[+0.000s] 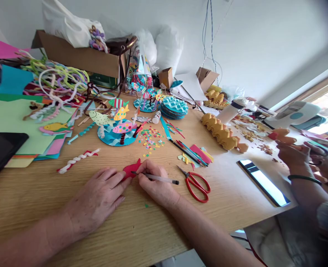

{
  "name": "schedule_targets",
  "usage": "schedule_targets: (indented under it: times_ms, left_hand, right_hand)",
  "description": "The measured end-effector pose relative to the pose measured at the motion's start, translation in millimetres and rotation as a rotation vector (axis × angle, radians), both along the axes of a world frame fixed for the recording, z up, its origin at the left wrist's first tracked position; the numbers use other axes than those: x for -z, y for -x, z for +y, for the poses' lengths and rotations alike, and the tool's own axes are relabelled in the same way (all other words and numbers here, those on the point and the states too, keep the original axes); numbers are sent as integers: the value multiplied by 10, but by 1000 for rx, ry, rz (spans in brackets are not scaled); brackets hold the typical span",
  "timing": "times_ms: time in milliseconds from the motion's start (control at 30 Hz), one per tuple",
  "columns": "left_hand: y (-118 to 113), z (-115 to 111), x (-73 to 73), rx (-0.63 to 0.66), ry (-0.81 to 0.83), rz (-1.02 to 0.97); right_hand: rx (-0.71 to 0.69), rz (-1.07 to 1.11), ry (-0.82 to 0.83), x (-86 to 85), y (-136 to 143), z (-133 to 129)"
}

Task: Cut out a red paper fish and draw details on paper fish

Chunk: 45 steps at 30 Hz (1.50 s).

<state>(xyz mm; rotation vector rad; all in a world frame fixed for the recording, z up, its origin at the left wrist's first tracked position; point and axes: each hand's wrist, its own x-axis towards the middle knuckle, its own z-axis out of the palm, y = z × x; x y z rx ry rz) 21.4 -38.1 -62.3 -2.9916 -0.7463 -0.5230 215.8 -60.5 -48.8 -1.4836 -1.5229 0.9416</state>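
Observation:
A small red paper fish [129, 170] lies flat on the wooden table, tail toward the back. My left hand [101, 194] rests open beside it, fingers stretched out, with the fingertips on the fish's left edge. In my right hand [156, 183] is a pen [162, 178] with a clear barrel and dark cap end; its tip touches the fish near the tail. Red-handled scissors [197, 185] lie to the right of my right hand. Behind the hands stands a blue paper base [116, 140] carrying colourful paper fish [125, 127].
Paper dots [151, 139], pencils [190, 152], a twisted pipe cleaner [79, 161] and stacked coloured paper [22, 126] surround the work. At right lie a phone [264, 182] and egg-carton strips [219, 131]. Another person's hands [294, 159] hold a carton piece and scissors there.

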Motion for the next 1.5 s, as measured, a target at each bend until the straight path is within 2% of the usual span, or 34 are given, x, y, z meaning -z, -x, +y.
schedule_targets:
  times_ms: [333, 800, 1167, 1333, 1500]
  left_hand:
    - [-1, 1, -8, -7, 16, 8]
    - [3, -8, 41, -4, 8, -26]
    - [-1, -10, 44, -24, -3, -17]
    - [-4, -11, 18, -29, 11, 5]
    - [7, 1, 31, -13, -29, 19]
  right_hand:
    - [-52, -14, -13, 3, 4, 5]
    - [-20, -76, -27, 30, 8, 8]
    - [-10, -119, -45, -17, -7, 2]
    - [26, 102, 6, 8, -14, -8]
    - [-19, 237, 108, -103, -36, 35]
